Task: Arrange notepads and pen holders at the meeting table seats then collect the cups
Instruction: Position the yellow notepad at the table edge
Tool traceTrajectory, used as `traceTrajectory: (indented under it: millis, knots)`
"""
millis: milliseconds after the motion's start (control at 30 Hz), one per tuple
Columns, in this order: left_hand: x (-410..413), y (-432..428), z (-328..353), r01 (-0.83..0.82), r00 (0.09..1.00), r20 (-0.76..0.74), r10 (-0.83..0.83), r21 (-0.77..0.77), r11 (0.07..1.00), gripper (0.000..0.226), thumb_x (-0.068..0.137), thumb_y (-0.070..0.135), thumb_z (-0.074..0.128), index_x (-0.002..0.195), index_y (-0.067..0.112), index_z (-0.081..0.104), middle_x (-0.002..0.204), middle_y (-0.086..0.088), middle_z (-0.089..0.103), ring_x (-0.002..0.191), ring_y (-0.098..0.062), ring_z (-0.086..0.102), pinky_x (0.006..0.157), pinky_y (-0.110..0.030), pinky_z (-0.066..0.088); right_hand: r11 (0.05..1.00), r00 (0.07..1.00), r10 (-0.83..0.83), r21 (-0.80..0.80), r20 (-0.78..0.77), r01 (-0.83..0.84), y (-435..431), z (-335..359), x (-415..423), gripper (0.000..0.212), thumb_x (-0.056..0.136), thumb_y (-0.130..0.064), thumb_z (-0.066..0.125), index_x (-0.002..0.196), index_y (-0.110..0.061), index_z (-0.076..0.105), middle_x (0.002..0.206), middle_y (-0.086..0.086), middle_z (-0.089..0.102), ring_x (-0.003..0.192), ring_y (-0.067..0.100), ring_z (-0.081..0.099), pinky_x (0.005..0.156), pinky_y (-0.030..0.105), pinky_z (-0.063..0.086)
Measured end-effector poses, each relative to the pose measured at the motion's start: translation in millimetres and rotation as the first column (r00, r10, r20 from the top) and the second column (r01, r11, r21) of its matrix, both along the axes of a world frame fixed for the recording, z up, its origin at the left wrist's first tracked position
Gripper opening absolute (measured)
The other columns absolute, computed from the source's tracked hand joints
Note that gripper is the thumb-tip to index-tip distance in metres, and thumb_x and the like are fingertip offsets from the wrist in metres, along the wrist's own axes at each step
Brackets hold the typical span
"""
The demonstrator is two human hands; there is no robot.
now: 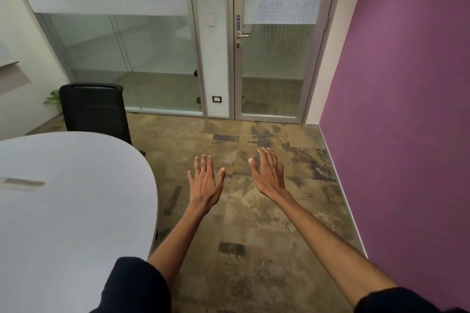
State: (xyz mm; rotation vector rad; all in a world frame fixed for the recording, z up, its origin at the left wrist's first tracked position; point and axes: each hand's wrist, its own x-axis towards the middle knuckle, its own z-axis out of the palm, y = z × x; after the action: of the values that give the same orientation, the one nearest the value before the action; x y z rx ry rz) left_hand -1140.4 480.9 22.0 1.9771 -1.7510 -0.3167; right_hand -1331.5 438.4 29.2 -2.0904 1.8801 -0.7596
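While both hands are held out flat over the floor (254, 223), neither one carries anything: the left hand (204, 183) and the right hand (268, 173) are released, fingers straight and spread, palms down, close beside each other but apart. They hang off to the right of the rounded end of the pale desk (76, 198), not above it. No notepads, pen holders or cups show anywhere in view; the visible part of the desk bears only a blurred recessed slot (23, 183) near its left edge. A black office chair (94, 109) stands at the far end of the desk, and beyond it are a glass door (274, 46) and a purple wall (407, 109). Judging by this, nothing has been laid at this seat, so every step appears left to do, or the supplies lie elsewhere, out of sight.
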Motion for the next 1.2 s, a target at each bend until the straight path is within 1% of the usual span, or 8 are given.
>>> traceTrajectory:
  millis: [67, 167, 433, 600, 767, 867, 1100, 1200]
  knots:
    - [14, -34, 5, -0.006, 1.000, 0.021, 0.007, -0.021, 1.000, 0.072, 0.100, 0.057, 0.021, 0.156, 0.014, 0.007, 0.164, -0.007, 0.000, 0.152, -0.022, -0.009, 0.123, -0.053, 0.003, 1.000, 1.000, 0.011, -0.018, 0.010, -0.011, -35, 6, 17, 0.059, 0.102, -0.048, 0.029, 0.151, -0.016, 0.029, 0.160, 0.001, 0.024, 0.150, 0.017, 0.015, 0.120, 0.045, 0.018]
    - [26, -71, 6, -0.029, 1.000, 0.009, 0.029, -0.006, 1.000, 0.073, 0.100, 0.058, 0.020, 0.156, 0.014, 0.006, 0.165, -0.006, 0.000, 0.152, -0.021, -0.009, 0.123, -0.052, 0.003, 0.999, 0.999, 0.047, -0.016, 0.009, -0.047, -77, 5, 37, 0.058, 0.102, -0.048, 0.029, 0.151, -0.016, 0.029, 0.160, 0.001, 0.024, 0.150, 0.016, 0.015, 0.120, 0.048, 0.018]
    - [52, -174, -12, -0.059, 0.998, 0.012, 0.059, 0.040, 0.997, 0.073, 0.100, 0.057, 0.019, 0.156, 0.015, 0.002, 0.165, -0.004, -0.004, 0.151, -0.019, -0.011, 0.123, -0.051, 0.001, 0.995, 0.995, 0.101, 0.000, 0.022, -0.101, -198, -14, 76, 0.058, 0.102, -0.047, 0.029, 0.151, -0.015, 0.029, 0.160, 0.001, 0.025, 0.150, 0.017, 0.015, 0.120, 0.046, 0.020]
    - [71, -271, -21, -0.103, 0.995, 0.018, 0.102, 0.035, 0.994, 0.074, 0.100, 0.058, 0.018, 0.156, 0.014, 0.001, 0.164, -0.005, -0.004, 0.152, -0.020, -0.011, 0.123, -0.051, 0.002, 0.988, 0.988, 0.148, 0.027, 0.052, -0.150, -300, -21, 100, 0.060, 0.102, -0.049, 0.028, 0.153, -0.017, 0.027, 0.162, 0.000, 0.021, 0.151, 0.015, 0.012, 0.120, 0.049, 0.016]
    - [85, -385, -12, -0.147, 0.988, 0.049, 0.145, 0.029, 0.989, 0.073, 0.100, 0.057, 0.018, 0.156, 0.013, 0.001, 0.164, -0.006, -0.004, 0.152, -0.020, -0.010, 0.123, -0.051, 0.001, 0.976, 0.975, 0.220, 0.000, 0.026, -0.220, -414, -9, 122, 0.061, 0.102, -0.050, 0.028, 0.153, -0.016, 0.025, 0.162, 0.001, 0.020, 0.151, 0.016, 0.012, 0.121, 0.049, 0.017]
    - [94, -442, -4, -0.183, 0.981, 0.066, 0.183, 0.003, 0.983, 0.073, 0.100, 0.057, 0.018, 0.156, 0.013, 0.002, 0.165, -0.006, -0.004, 0.152, -0.020, -0.009, 0.123, -0.051, 0.002, 0.960, 0.961, 0.278, -0.039, 0.003, -0.277, -476, 3, 133, 0.062, 0.102, -0.051, 0.027, 0.153, -0.017, 0.024, 0.162, 0.002, 0.020, 0.151, 0.017, 0.012, 0.122, 0.051, 0.015]
    - [126, -539, 2, -0.254, 0.965, 0.066, 0.253, 0.006, 0.967, 0.073, 0.101, 0.055, 0.020, 0.156, 0.012, 0.001, 0.165, -0.007, -0.003, 0.152, -0.021, -0.008, 0.123, -0.052, 0.003, 0.934, 0.934, 0.356, -0.026, 0.018, -0.355, -582, 11, 170, 0.061, 0.101, -0.050, 0.027, 0.153, -0.017, 0.025, 0.162, 0.001, 0.020, 0.151, 0.017, 0.012, 0.121, 0.054, 0.015]
    - [144, -582, -2, -0.273, 0.960, 0.063, 0.272, 0.009, 0.962, 0.073, 0.100, 0.055, 0.019, 0.156, 0.012, 0.000, 0.165, -0.006, -0.003, 0.152, -0.021, -0.008, 0.123, -0.052, 0.003, 0.924, 0.924, 0.382, -0.020, 0.024, -0.382, -627, 5, 189, 0.061, 0.102, -0.049, 0.027, 0.153, -0.016, 0.025, 0.162, 0.002, 0.021, 0.151, 0.017, 0.012, 0.122, 0.052, 0.013]
